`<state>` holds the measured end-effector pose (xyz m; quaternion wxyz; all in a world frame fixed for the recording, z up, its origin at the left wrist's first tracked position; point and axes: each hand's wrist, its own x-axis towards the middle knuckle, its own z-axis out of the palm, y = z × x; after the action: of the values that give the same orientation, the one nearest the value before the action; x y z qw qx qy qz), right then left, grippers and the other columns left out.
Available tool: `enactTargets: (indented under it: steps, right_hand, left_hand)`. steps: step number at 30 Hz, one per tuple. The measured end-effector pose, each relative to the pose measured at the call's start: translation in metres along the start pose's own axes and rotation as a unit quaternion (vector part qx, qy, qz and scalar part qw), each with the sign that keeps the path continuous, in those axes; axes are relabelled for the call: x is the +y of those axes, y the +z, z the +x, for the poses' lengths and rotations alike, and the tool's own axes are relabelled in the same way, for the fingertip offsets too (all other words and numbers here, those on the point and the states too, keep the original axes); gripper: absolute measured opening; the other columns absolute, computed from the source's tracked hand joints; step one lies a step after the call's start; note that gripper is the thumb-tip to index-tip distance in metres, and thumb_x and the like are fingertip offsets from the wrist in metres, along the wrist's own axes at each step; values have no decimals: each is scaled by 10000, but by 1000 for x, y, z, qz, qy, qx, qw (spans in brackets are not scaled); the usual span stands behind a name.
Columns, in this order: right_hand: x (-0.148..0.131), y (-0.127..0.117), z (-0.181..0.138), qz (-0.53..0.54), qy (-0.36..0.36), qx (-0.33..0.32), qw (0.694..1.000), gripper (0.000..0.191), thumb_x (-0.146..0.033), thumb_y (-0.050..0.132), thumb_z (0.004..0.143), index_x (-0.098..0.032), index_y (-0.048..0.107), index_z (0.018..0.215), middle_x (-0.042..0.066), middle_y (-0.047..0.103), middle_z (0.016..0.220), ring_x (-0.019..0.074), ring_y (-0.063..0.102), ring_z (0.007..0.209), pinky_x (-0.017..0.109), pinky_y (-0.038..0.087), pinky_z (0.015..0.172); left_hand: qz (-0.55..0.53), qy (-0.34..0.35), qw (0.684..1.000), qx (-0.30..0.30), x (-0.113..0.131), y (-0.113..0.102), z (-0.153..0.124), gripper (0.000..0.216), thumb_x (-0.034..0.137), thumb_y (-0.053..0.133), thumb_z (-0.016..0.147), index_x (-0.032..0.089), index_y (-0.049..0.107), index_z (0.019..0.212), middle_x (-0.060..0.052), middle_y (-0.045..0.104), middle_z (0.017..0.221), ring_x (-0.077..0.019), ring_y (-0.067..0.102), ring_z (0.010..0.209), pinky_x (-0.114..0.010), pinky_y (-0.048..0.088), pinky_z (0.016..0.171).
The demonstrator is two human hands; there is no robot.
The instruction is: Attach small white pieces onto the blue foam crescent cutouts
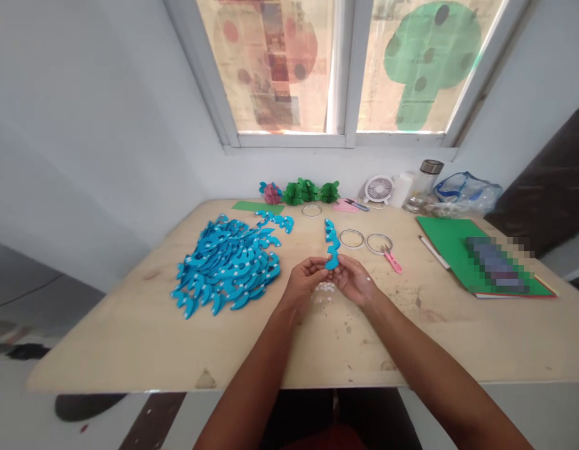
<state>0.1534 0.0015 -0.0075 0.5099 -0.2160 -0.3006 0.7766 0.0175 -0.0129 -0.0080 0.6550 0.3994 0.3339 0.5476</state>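
Observation:
Both hands meet at the middle of the table around a wavy blue paper strip (332, 240) that points away from me. My left hand (307, 279) pinches the strip's near end from the left. On the other side, my right hand (355, 279) has thumb and fingers closed on the same end. A small white square sticks to the right hand near the wrist. Below the fingers lie several small white squares (326, 287). A big pile of blue curved paper pieces (228, 262) with white squares on them spreads to the left, and another wavy blue strip (275, 220) lies behind it.
Tape rolls (352, 239) and pink-handled snips (391, 259) lie right of the strip. Farther right are a pen (434, 252) and green sheets (444, 250) under a blurred-out object. Along the wall stand green paper shapes (308, 190), a small fan (379, 189) and a bottle (423, 184).

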Motion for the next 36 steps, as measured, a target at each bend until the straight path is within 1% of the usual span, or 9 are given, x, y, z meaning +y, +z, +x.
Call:
enactTargets:
  steps: [5, 11, 16, 18, 20, 24, 27, 31, 36]
  right_hand:
    - [-1, -4, 3, 5, -10, 16, 1000, 128, -283, 678, 716, -163, 636, 702, -38, 552, 525, 96, 520, 529, 252, 455, 612]
    - [-2, -11, 7, 8, -14, 50, 999, 135, -277, 692, 705, -161, 648, 759, -54, 544, 506, 50, 452, 448, 179, 413, 489]
    - [-2, -14, 9, -10, -9, 58, 998, 151, -300, 704, 692, -176, 645, 754, -56, 536, 497, 52, 463, 450, 176, 425, 481]
    - [-3, -14, 9, -6, -10, 62, 998, 146, -294, 710, 685, -175, 643, 737, -52, 541, 500, 53, 469, 454, 177, 430, 482]
    - [-2, -14, 9, 4, -10, 65, 998, 145, -283, 717, 677, -167, 643, 723, -48, 552, 510, 53, 481, 464, 176, 440, 496]
    - [1, -14, 9, 8, -11, 60, 998, 161, -281, 728, 663, -158, 651, 734, -46, 564, 529, 54, 493, 483, 176, 449, 518]
    - [3, -13, 10, 6, -14, 59, 998, 169, -273, 738, 648, -155, 655, 735, -40, 580, 559, 45, 479, 476, 164, 421, 482]
    - [5, -13, 10, -1, -12, 55, 998, 166, -272, 731, 649, -153, 659, 740, -30, 581, 558, 54, 471, 465, 175, 395, 446]
    - [5, -14, 10, -8, -14, 51, 999, 181, -285, 734, 643, -161, 661, 754, -28, 583, 566, 56, 468, 464, 178, 385, 434]
  left_hand:
    - [12, 4, 1000, 1, 1, 1, 1, 400, 252, 743, 591, 136, 638, 959, -54, 681, 738, -144, 621, 657, -270, 473, 644]
    - [111, 50, 988, 97, 1, -4, 7, 253, 246, 678, 608, 135, 626, 830, -14, 643, 614, -113, 571, 542, -250, 453, 573]
    - [254, 94, 950, 153, 24, -11, 3, 137, 231, 565, 681, 154, 618, 781, -18, 638, 638, -129, 583, 588, -245, 442, 572]
    - [368, 121, 906, 173, 39, -22, -4, 126, 223, 547, 693, 165, 627, 770, -30, 658, 711, -143, 595, 647, -259, 447, 624]
    - [494, 137, 829, 222, 51, -39, -16, 132, 216, 522, 711, 179, 637, 765, -36, 668, 776, -162, 596, 727, -277, 438, 691]
    - [677, 66, 677, 281, 62, -79, -40, 201, 280, 526, 730, 170, 651, 843, -78, 662, 830, -225, 580, 826, -326, 401, 763]
    - [731, 14, 623, 276, 63, -100, -48, 304, 333, 556, 717, 153, 640, 946, -97, 656, 850, -247, 566, 860, -330, 377, 778]
    - [739, -54, 628, 240, 64, -110, -47, 281, 358, 587, 691, 176, 645, 898, -63, 646, 759, -224, 568, 789, -266, 352, 635]
    - [728, -48, 647, 222, 63, -116, -45, 178, 317, 605, 666, 185, 632, 783, -27, 623, 676, -192, 559, 719, -243, 326, 585]
